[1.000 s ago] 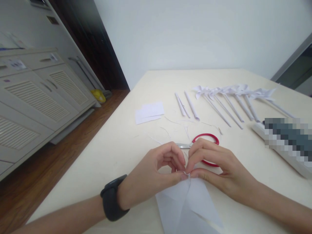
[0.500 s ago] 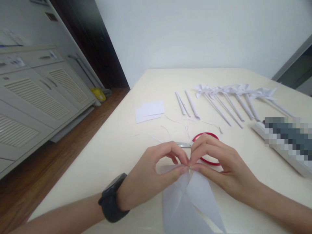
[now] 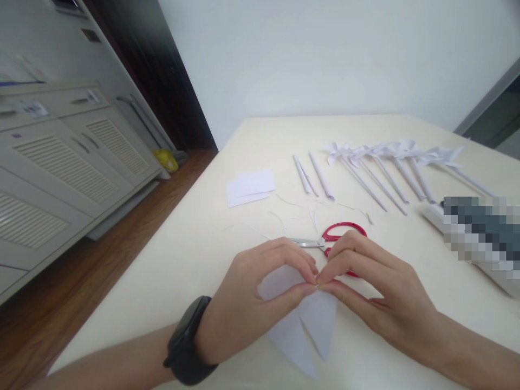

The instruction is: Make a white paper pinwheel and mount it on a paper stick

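Observation:
A white sheet of paper [image 3: 290, 333] with slits cut in it hangs under my fingers above the table. My left hand [image 3: 264, 295], below a black wristwatch, pinches it between thumb and fingertips. Thumb and index finger of my right hand [image 3: 369, 279] are pinched at the same spot, fingertips touching the left ones. Whatever lies exactly between the fingertips is too small to make out. Just beyond my hands, scissors [image 3: 309, 243] with red handles lie on the table, partly covered by the right hand.
Several paper pinwheels [image 3: 390, 149] on rolled sticks lie at the back right. Left of them are rolled paper tubes [image 3: 320, 174] and small paper sheets [image 3: 255, 184]. Thin paper strips [image 3: 312, 216] are scattered behind the scissors. A blurred-out long object [image 3: 479, 249] rests at the right.
The paper has turned and shifted up and left under my fingers, its lower edge now in view. Both hands have come slightly lower in the picture, still pinching.

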`<act>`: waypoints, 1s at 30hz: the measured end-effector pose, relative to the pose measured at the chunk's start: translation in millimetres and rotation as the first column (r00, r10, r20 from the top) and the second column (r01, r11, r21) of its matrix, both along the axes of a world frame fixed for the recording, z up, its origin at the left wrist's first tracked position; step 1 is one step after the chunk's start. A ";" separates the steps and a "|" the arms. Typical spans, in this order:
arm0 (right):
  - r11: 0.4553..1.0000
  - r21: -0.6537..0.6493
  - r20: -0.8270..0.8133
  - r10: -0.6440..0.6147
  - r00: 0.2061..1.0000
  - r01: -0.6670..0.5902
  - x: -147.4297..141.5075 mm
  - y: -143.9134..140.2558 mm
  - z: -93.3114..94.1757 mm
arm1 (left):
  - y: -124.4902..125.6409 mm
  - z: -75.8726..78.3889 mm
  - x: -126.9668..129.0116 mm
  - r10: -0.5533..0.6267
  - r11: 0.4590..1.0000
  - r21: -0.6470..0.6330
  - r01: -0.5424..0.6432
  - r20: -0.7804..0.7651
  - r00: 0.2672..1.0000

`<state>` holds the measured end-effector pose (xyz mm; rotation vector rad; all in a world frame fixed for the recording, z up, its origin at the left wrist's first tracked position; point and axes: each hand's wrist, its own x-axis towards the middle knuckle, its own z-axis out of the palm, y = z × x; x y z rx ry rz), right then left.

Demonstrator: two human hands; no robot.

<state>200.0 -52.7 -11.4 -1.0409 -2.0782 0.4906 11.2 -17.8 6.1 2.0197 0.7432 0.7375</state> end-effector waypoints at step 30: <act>0.998 0.047 -0.046 0.030 0.998 -0.028 0.7 -3.2 0.9 | -2.3 -6.6 -1.2 -0.035 0.986 0.165 0.022 0.078 0.996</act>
